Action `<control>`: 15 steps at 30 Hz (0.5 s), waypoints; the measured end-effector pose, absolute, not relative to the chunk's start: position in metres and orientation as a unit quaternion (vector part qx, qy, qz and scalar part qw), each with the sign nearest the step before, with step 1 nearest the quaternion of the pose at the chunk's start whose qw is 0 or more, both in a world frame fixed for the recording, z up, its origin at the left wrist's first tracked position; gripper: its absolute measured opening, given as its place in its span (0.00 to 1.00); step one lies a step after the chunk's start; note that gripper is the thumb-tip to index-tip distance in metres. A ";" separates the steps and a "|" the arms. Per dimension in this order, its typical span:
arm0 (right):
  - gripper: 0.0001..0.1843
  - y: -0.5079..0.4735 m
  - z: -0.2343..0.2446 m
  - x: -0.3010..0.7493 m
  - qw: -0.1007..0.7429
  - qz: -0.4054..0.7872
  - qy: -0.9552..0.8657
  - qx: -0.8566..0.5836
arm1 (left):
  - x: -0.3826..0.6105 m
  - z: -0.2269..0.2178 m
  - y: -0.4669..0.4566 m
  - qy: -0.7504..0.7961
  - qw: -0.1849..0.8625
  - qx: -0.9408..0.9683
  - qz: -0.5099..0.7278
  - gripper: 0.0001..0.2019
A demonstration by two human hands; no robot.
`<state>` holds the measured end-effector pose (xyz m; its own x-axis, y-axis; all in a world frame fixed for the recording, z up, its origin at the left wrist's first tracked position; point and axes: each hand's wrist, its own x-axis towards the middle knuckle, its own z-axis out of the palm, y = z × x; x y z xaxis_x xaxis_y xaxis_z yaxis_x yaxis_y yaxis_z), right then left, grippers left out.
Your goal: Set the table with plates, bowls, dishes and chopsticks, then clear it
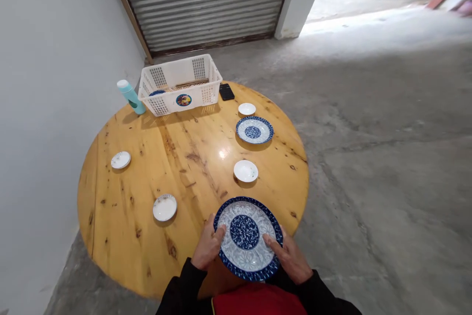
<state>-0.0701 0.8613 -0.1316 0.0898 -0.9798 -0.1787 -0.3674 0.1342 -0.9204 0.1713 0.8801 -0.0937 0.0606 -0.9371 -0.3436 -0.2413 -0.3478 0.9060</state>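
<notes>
The left fingers (217, 230) and right fingers (272, 242) lie spread on opposite sides of a blue-and-white plate (244, 232), which sits under them at the near edge of the tabletop (110, 207). Whether they grip it is unclear. It looks stiff, fragile and slick, best held by the rim.

Plastic basket (159, 102) beside teal bottle (131, 97)

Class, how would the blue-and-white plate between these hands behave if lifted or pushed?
The plate looks like glazed ceramic: probably stiff, fairly heavy, and apt to break if dropped. Its glossy surface may slip under the left hand and right hand. Being round, it could roll on edge.
</notes>
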 end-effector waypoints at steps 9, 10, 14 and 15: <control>0.30 0.849 -0.123 -0.210 0.499 -0.343 0.625 -0.492 | 0.030 -0.094 0.835 -0.454 0.350 0.594 -0.564 0.19; 0.30 0.848 -0.121 -0.232 0.495 -0.339 0.632 -0.490 | 0.007 -0.094 0.830 -0.447 0.354 0.584 -0.578 0.19; 0.29 0.842 -0.114 -0.323 0.458 -0.324 0.665 -0.492 | -0.081 -0.093 0.814 -0.444 0.341 0.568 -0.603 0.16; 0.28 0.840 -0.113 -0.344 0.452 -0.322 0.669 -0.495 | -0.101 -0.094 0.811 -0.447 0.329 0.576 -0.601 0.15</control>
<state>-0.3443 0.8405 -0.1132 -0.1029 -0.9528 -0.2857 -0.3711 0.3033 -0.8777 -0.1008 0.8107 -0.0940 -0.1217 -0.9096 -0.3972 -0.1204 -0.3837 0.9156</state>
